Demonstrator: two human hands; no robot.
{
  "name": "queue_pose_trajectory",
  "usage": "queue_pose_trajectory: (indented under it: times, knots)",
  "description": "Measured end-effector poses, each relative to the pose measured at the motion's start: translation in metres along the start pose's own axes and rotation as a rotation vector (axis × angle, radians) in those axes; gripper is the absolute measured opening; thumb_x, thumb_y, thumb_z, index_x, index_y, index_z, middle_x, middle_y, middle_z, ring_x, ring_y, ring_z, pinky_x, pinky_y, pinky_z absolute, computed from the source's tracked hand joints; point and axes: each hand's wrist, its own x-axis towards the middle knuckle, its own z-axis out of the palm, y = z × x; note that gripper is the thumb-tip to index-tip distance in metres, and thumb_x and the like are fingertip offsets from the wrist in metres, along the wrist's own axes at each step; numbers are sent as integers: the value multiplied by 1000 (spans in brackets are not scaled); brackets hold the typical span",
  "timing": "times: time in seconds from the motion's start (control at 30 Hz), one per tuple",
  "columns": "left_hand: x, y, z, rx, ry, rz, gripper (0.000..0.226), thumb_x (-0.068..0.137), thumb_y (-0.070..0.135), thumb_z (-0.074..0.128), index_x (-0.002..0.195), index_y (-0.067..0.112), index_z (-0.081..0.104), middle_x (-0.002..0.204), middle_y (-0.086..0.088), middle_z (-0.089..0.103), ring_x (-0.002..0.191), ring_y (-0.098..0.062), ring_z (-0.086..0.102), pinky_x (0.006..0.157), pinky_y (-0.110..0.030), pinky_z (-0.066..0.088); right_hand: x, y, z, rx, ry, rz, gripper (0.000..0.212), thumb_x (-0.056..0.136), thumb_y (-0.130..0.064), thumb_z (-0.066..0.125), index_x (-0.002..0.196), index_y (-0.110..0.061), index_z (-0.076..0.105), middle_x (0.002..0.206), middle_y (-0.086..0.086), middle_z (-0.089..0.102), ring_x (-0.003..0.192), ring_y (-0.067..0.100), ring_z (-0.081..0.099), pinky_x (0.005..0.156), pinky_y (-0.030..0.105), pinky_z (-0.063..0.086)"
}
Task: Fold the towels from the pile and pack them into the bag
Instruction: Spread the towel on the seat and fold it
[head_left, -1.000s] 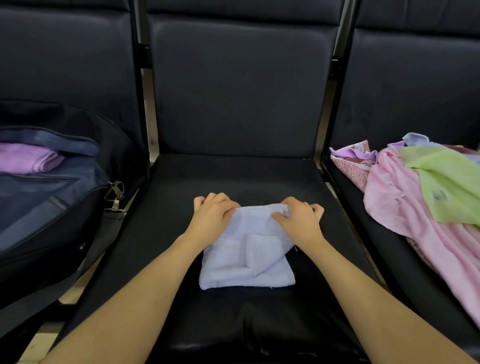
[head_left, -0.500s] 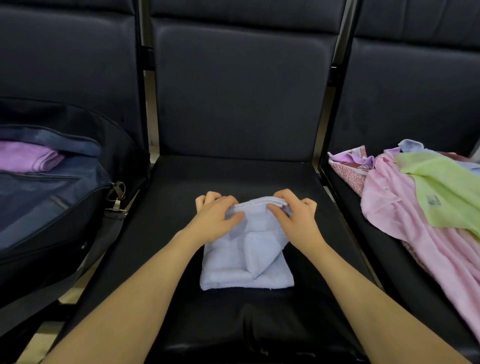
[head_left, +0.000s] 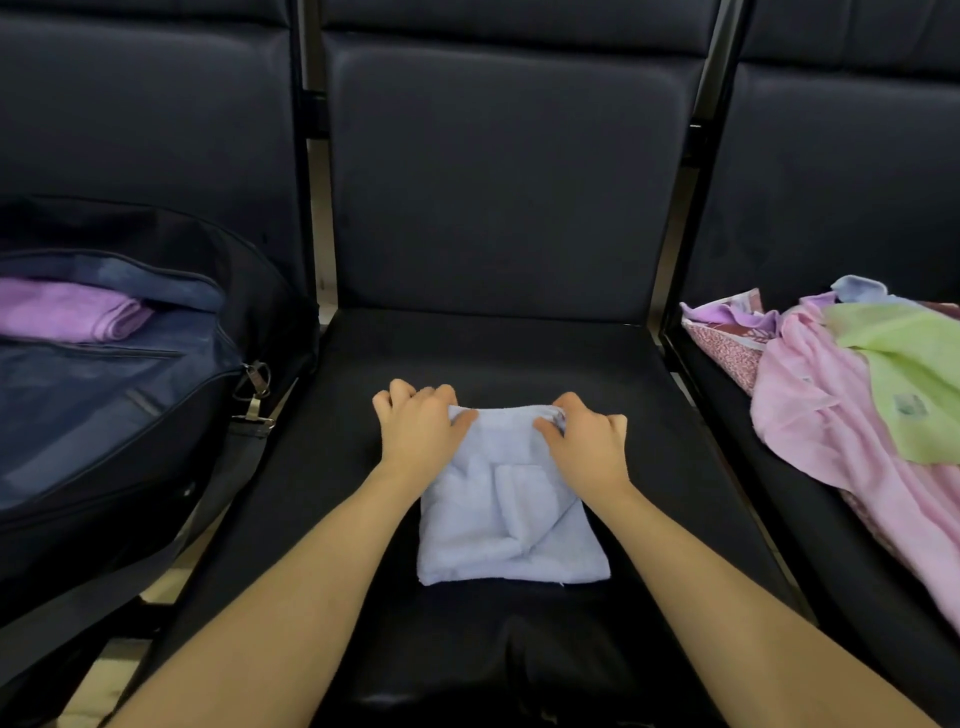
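Folding in progress: blue towel (head_left: 511, 525) on middle seat (head_left: 675, 415), left hand (head_left: 418, 431) and right hand (head_left: 584, 441) pinching its far corners. Purple towel (head_left: 67, 314) already in bag (head_left: 104, 415); pile (head_left: 857, 389) on right seat unfolded.

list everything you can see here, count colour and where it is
blue towel: 1, light blue, partly folded on the middle seat
bag: 1, dark navy, open on the left seat
purple towel: 1, purple, folded inside the bag
towel pile: 1 heap, pink, green, lilac, patterned, on the right seat
seats: 3, black, in a row
left hand: 1, grips the blue towel's far left edge
right hand: 1, fingers grip its far right edge
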Motion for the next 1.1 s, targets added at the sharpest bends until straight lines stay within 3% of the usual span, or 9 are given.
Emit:
queue_pose_trajectory:
  times: [0.1,0.2,0.27,0.33,0.47,0.6,0.77,0.93,1.1]
  knots:
    - [-3,9,3,104,15,24,33,85,35,66,110,17,55,110,-7,52,101,-28,47,87,-38,34,2,2,2,-53,58,75,27,92,-30,57,113,-16,48,98,-2,56,91,20,57,79,31,24]
    - [-10,12,6,111,143,233,27,62,18,80,83,17,64,86,-3,57,75,-25,55,70,-34,37,-3,7,3,-90,124,36,40,87,-29,66,121,-16,49,116,4,49,103,25,48,81,32,25]
    - [-23,13,4,134,100,368,12,77,29,63,79,18,67,83,2,61,75,-21,55,71,-31,31,-9,11,4,-73,173,-117,32,85,-22,68,114,-14,57,112,7,52,98,27,49,79,31,26]
    - [-41,15,3,165,-109,366,46,94,37,26,112,18,64,117,0,61,107,-20,53,89,-32,30,-18,12,3,-70,153,-266,23,87,-23,64,108,-14,61,109,6,56,94,27,53,80,31,29]
    - [-56,-3,2,221,-467,212,57,102,44,12,153,22,-3,160,0,-13,147,-20,-12,118,-45,-3,-32,6,2,-221,-180,-343,71,86,-56,14,134,-19,51,142,0,47,127,21,46,102,33,25]
    - [-44,-16,6,162,-472,125,61,100,50,11,151,27,-14,156,1,-25,144,-19,-22,116,-44,-13,-31,8,4,-373,-432,-216,60,101,-51,13,154,-26,6,161,-6,-5,148,13,-4,116,42,-12]
    - [-34,-24,4,85,-452,165,59,102,47,14,151,28,-11,157,1,-25,144,-17,-22,116,-42,-14,-29,8,-3,-349,-467,-109,56,101,-52,12,153,-35,2,161,-10,-10,148,16,-8,113,49,-15]
    - [-58,-35,-27,107,-363,253,67,94,56,17,151,21,21,161,-3,1,147,-16,-3,116,-38,-3,-42,-14,-7,-264,-163,-183,48,100,-51,30,139,-26,42,146,0,36,131,21,32,108,38,12]
    - [-92,-53,-52,171,-330,407,94,69,62,-5,139,24,44,153,4,31,137,-12,31,108,-30,14,-62,-50,-1,-108,-33,-272,54,93,-58,42,136,-24,43,119,-6,54,109,15,48,85,29,17]
